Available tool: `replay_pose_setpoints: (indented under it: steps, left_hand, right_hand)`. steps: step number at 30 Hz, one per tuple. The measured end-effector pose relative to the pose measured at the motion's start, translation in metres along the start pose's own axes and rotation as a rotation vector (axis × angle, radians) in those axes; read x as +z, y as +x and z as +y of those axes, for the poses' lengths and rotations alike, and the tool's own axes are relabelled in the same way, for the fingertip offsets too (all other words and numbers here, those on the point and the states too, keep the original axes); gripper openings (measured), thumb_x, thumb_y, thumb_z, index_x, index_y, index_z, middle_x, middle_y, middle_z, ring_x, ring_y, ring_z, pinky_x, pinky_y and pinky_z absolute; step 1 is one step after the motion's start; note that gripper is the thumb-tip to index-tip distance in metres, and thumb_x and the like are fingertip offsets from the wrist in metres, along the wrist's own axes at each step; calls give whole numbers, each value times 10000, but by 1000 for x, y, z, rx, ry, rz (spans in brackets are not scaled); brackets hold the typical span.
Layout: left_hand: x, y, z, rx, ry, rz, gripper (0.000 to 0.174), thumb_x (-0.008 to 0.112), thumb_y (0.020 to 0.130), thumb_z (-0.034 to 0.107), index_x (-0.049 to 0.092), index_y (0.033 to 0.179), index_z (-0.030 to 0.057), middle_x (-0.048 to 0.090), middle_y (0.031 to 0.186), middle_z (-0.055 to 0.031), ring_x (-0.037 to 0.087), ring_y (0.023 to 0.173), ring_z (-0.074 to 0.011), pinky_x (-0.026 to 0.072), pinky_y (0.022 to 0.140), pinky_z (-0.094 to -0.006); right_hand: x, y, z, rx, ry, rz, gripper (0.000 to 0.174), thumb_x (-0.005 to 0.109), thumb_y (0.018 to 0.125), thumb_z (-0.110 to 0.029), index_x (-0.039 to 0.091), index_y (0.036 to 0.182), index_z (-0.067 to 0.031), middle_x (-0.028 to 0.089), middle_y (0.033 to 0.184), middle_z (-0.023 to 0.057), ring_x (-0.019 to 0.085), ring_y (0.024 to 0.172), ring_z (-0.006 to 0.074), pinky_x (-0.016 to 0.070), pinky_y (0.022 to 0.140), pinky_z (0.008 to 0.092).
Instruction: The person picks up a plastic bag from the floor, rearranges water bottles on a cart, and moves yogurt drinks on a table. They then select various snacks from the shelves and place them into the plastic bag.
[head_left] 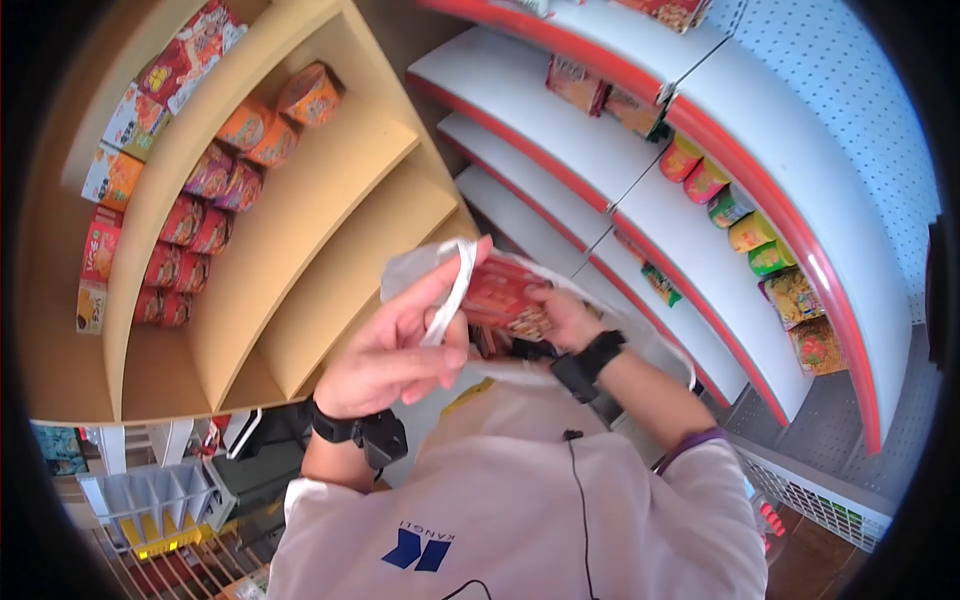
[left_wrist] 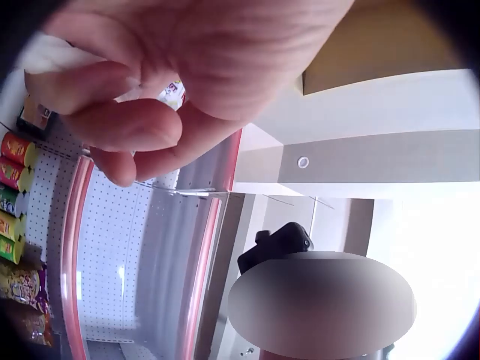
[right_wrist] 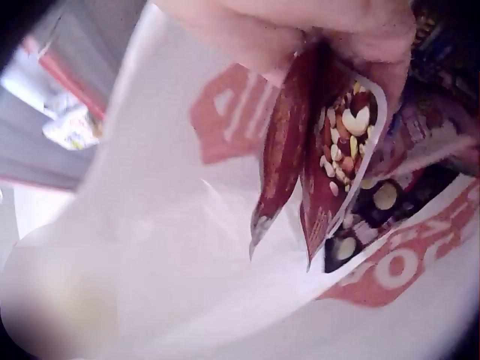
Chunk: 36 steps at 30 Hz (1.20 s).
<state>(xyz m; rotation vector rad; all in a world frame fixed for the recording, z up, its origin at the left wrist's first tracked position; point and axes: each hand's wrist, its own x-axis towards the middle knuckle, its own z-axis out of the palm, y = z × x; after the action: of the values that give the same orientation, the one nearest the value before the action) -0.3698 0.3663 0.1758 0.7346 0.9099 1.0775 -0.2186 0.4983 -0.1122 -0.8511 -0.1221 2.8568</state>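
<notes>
My left hand (head_left: 400, 345) holds up a handle of a white plastic bag (head_left: 408, 268), the strap looped over its fingers. In the left wrist view the fingers (left_wrist: 124, 124) are curled, with white plastic beside them. My right hand (head_left: 568, 318) grips red nut packets (head_left: 497, 292) at the bag's mouth. Up close in the right wrist view, two red packets hang side by side from its fingers, and one nut packet (right_wrist: 346, 142) shows printed mixed nuts. Red lettering marks the bag (right_wrist: 165, 232) around them. Other dark and purple snack packs (right_wrist: 386, 196) lie in it, partly hidden.
A wooden shelf (head_left: 320, 220) on the left bears orange, purple and red instant-noodle cups (head_left: 180, 220). White shelves (head_left: 560, 140) with red edges on the right carry bright snack tubs (head_left: 728, 207) and bags. A white basket (head_left: 815, 490) stands low at the right, a wire rack at the lower left.
</notes>
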Motion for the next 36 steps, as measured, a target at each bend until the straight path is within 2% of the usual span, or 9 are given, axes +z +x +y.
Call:
replay_pose_setpoints:
  steps: [6, 12, 14, 17, 18, 21, 23, 27, 36]
  left_hand:
    - [11, 20, -8, 32, -8, 26, 766, 564, 816, 12, 165, 1466, 87, 538, 737, -60, 380, 483, -50, 286, 427, -166]
    - [7, 21, -17, 19, -38, 113, 720, 551, 810, 27, 225, 1451, 70, 531, 740, -60, 379, 512, -63, 284, 464, -169]
    - [4, 19, -17, 12, -46, 149, 724, 553, 806, 29, 227, 1451, 74, 531, 743, -57, 377, 513, -65, 282, 473, -171]
    - [-7, 17, -25, 31, -85, 83, 693, 544, 850, 25, 224, 1458, 114, 557, 799, -38, 406, 549, -54, 299, 504, -178]
    - [-8, 17, -25, 30, -83, 76, 696, 547, 849, 25, 221, 1458, 115, 557, 804, -37, 409, 555, -55, 303, 509, -180]
    - [-3, 16, -22, 5, -114, 68, 715, 559, 844, 21, 210, 1461, 116, 558, 816, -36, 425, 579, -56, 313, 521, -178]
    - [-3, 17, -22, 12, -141, 76, 718, 562, 843, 14, 212, 1461, 118, 559, 824, -38, 445, 597, -61, 325, 531, -177]
    - [-15, 11, -25, 45, -130, 101, 720, 559, 843, 1, 208, 1461, 118, 560, 826, -42, 458, 616, -64, 335, 538, -178]
    - [-30, -12, -25, 109, -167, 212, 721, 555, 849, -17, 200, 1462, 117, 565, 834, -46, 492, 657, -75, 335, 535, -185]
  right_hand:
    - [-32, 73, 45, -806, -963, 310, 467, 645, 757, -95, 476, 1172, 37, 607, 1097, 209, 578, 1039, 344, 446, 917, 370]
    - [25, -15, -3, -90, -1863, 468, 522, 647, 810, -249, 471, 1191, 62, 648, 923, 178, 633, 882, 291, 494, 802, 390]
    - [62, -69, -32, -288, -2462, 87, 469, 654, 824, -305, 526, 1076, 70, 647, 832, 173, 651, 789, 287, 517, 691, 374]
    - [185, -167, -98, 194, -2059, -456, 406, 631, 855, -296, 542, 1165, -50, 647, 809, 75, 638, 725, 161, 510, 619, 280]
    - [223, -203, -120, 85, -1811, -436, 335, 602, 871, -210, 553, 1150, -33, 661, 895, 66, 636, 756, 136, 515, 646, 272]
    - [264, -224, -211, -1009, -1504, -54, 305, 629, 840, -197, 537, 1076, -28, 617, 940, 59, 609, 844, 129, 500, 715, 274]
    - [263, -206, -290, -1405, -1362, 534, 525, 721, 790, -260, 472, 1174, -3, 570, 1083, 98, 544, 1011, 181, 442, 821, 306]
    - [239, -183, -371, -1388, -998, 883, 431, 789, 697, -91, 615, 1060, 64, 642, 1040, 136, 587, 951, 208, 445, 863, 350]
    - [199, -117, -452, -1231, -541, 449, 389, 706, 720, 60, 546, 1074, 83, 639, 998, 177, 646, 848, 290, 543, 788, 395]
